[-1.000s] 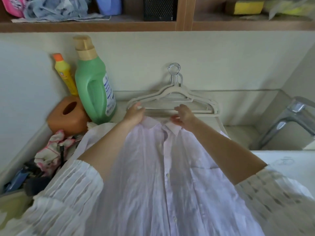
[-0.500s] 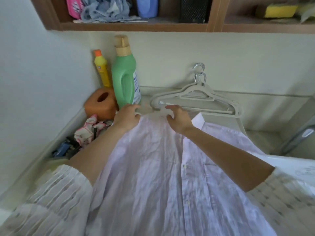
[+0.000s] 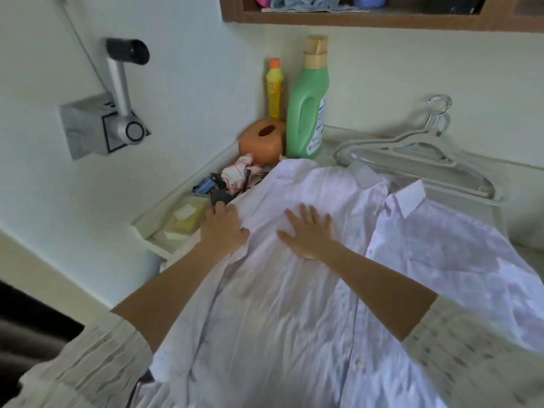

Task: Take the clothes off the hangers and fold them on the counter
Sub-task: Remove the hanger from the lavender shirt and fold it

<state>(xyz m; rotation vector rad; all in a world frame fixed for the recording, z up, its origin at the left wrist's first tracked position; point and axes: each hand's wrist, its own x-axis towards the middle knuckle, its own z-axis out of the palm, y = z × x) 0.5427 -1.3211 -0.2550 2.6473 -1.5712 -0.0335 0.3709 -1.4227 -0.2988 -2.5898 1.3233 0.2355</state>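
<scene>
A pale lilac button shirt (image 3: 294, 304) lies spread front-up across the counter, collar toward the wall. My right hand (image 3: 309, 231) rests flat on its chest with the fingers straight and spread. My left hand (image 3: 225, 225) grips the shirt's left shoulder edge, fingers curled over the fabric. Two empty grey hangers (image 3: 412, 160) lie stacked behind the collar, their hooks against the wall.
A green detergent bottle (image 3: 307, 104), a yellow bottle (image 3: 274, 89) and an orange tissue holder (image 3: 262, 141) stand in the back corner. A crumpled cloth and small items (image 3: 235, 175) lie left of the shirt. A soap tray (image 3: 185, 214) sits at the counter's left end. A shelf (image 3: 382, 20) hangs above.
Both hands left the collar and moved down and left along the shirt. The right hand now lies flat on the chest; the left holds the shoulder edge. My view swung left.
</scene>
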